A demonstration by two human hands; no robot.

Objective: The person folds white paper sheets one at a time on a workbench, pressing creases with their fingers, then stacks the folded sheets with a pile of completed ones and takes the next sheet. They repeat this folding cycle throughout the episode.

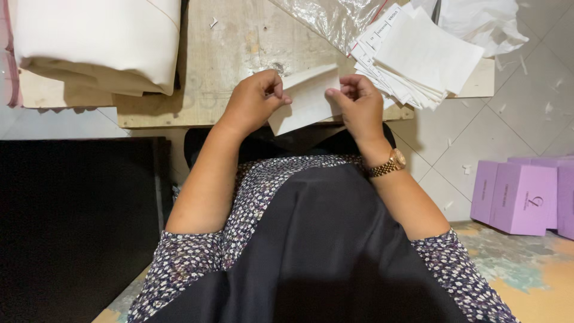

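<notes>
Where the lap ends, a white folded paper sheet (306,101) is pinched at the worn wooden tabletop (233,45) edge by left hand (254,100) and right hand (357,101) fingers | stacked white paper slips (421,57) lie just beyond | cream fabric roll (95,42) is set far left

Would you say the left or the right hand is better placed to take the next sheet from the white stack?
Probably the right hand: the stack of white sheets lies just beyond it, while the left hand is farther off. Both hands pinch the paper piece.

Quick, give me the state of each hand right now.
Left hand: closed, pinching the white sheet.
Right hand: closed, pinching the same sheet's other side.
</notes>
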